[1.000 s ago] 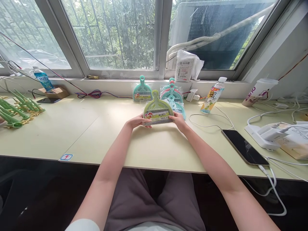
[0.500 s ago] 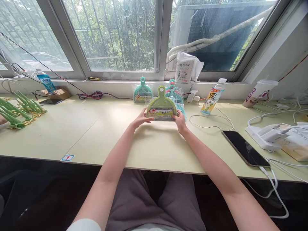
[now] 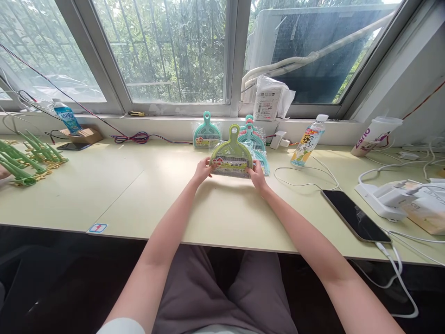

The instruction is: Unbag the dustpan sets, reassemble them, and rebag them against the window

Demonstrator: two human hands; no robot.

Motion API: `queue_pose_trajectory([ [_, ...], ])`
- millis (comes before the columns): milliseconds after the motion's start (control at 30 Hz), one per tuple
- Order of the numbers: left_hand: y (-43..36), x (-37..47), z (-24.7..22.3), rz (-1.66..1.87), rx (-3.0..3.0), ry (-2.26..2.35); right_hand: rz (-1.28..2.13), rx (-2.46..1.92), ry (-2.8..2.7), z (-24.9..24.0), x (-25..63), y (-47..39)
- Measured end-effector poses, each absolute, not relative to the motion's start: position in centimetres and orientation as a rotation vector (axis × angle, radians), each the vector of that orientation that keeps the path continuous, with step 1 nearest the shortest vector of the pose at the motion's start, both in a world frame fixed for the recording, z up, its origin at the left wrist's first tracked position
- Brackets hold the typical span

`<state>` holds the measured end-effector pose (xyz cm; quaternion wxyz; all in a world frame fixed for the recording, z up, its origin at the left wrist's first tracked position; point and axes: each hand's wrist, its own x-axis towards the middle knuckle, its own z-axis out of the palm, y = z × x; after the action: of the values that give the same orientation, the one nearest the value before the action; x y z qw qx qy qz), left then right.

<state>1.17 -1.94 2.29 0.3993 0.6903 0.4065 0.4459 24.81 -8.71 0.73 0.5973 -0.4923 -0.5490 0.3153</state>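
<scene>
Two sides pinched: our left hand (image 3: 202, 170) and right hand (image 3: 258, 177) grip the film-wrapped lime-green plastic dustpan (image 3: 231, 150) before the white windowsill (image 3: 167, 123); teal plastic dustpans (image 3: 207, 128) stand nearer it, ours unreleased.

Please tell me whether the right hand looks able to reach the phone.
Probably yes, if the right hand releases the green dustpan; between it and the phone lie only tabletop and a thin white cable.
</scene>
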Motion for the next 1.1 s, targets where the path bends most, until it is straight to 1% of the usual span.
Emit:
queue_pose_trajectory([
  [133, -2.0, 1.0, 2.1, 1.109, 1.838, 1.08, 0.708, -1.243, -1.427, 0.7, 24.8, -9.1],
  [367, -2.8, 1.2, 1.9, 1.049, 1.876, 1.041, 0.478, -1.31, -1.506, 0.7, 24.7, -9.3],
  [633, -2.7, 1.6, 2.1, 1.04, 1.908, 1.166, 0.492, -1.253, -1.472, 0.6, 24.8, -9.1],
  [767, -2.2, 0.9, 1.9, 1.042, 1.989, 1.39, 0.461, -1.248, -1.557, 0.6, 23.9, -9.4],
  [933, 0.0, -1.9, 1.8, 1.05, 1.989, 1.886, 0.497, -1.158, -1.737, 0.2, 22.6, -9.9],
  [1100, 3.7, -5.6, 2.6, 0.97, 1.906, 2.215, 0.293, -1.244, -1.793, 0.1, 22.2, -10.3],
])
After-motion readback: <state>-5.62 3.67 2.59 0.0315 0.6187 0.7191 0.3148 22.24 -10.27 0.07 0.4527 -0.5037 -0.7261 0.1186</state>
